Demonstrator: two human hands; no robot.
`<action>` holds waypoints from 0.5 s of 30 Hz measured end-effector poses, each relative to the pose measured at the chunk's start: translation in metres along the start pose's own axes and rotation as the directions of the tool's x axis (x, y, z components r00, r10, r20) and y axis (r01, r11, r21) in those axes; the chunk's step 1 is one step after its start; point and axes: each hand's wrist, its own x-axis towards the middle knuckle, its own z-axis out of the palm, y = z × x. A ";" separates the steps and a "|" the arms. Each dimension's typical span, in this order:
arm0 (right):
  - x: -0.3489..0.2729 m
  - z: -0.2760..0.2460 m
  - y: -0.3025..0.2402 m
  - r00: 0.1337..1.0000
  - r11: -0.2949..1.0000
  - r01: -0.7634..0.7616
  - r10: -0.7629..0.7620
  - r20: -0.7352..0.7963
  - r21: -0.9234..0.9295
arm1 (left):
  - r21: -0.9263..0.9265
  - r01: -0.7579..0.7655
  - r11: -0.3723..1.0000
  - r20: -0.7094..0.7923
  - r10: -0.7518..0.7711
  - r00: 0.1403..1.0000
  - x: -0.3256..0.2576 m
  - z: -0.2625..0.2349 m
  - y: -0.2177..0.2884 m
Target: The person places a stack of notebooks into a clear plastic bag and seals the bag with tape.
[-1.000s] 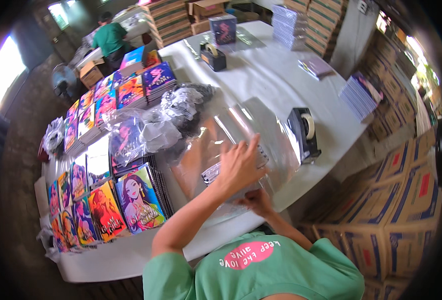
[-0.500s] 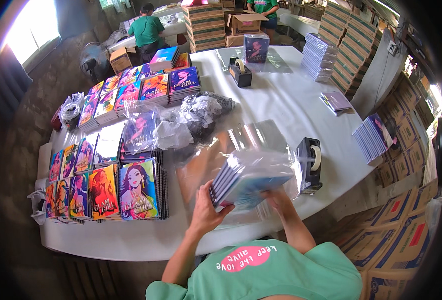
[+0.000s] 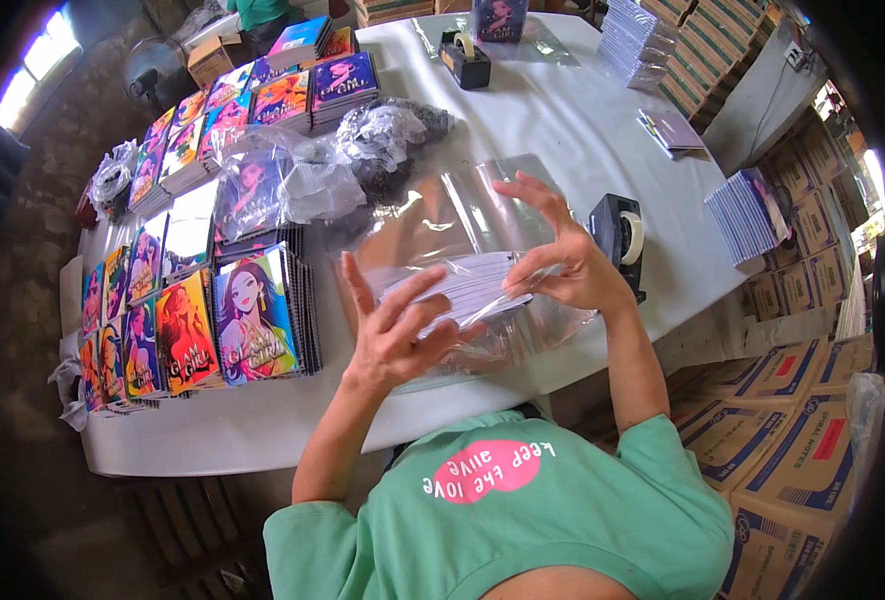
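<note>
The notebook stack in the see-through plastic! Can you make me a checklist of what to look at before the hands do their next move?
1. Notebook stack is between both hands: ok.
2. Left-hand grip is near the stack: ok, at its left end with fingers spread.
3. Right-hand grip is pinching the clear plastic: cannot tell; the fingertips are at the stack's right end, but the see-through sheet makes it hard to see.
4. Plastic is smooth: not ok, it looks wrinkled and shiny around the stack.
5. Tape dispenser is close by with a roll in it: ok, just right of the right hand.
</note>
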 end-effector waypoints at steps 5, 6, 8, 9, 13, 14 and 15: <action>-0.029 -0.010 0.009 0.887 0.879 0.056 0.174 -0.428 0.473 | 0.081 0.068 0.994 -0.078 -0.061 0.995 0.027 0.003 0.009; -0.044 -0.009 0.018 0.876 0.866 0.004 0.238 -0.419 0.500 | 0.052 0.080 0.995 -0.076 -0.076 0.994 0.029 0.002 0.011; -0.072 0.002 0.031 0.847 0.828 -0.087 0.355 -0.397 0.554 | 0.002 0.102 0.995 -0.073 -0.101 0.992 0.029 -0.002 0.018; -0.081 0.015 0.028 0.906 0.899 -0.151 0.292 -0.306 0.412 | 0.008 0.047 0.999 -0.056 -0.046 0.997 0.027 -0.004 0.021; -0.076 0.064 0.005 0.914 0.949 -0.214 0.278 -0.294 0.232 | -0.074 -0.026 0.997 -0.095 0.019 0.995 0.019 -0.007 0.023; -0.074 0.068 0.002 0.865 0.932 -0.199 0.312 -0.393 0.303 | -0.101 -0.049 0.994 -0.100 0.039 0.994 0.014 -0.008 0.023; -0.074 0.062 0.004 0.795 0.923 -0.210 0.353 -0.493 0.323 | -0.126 -0.070 0.989 -0.105 0.057 0.993 0.007 -0.010 0.025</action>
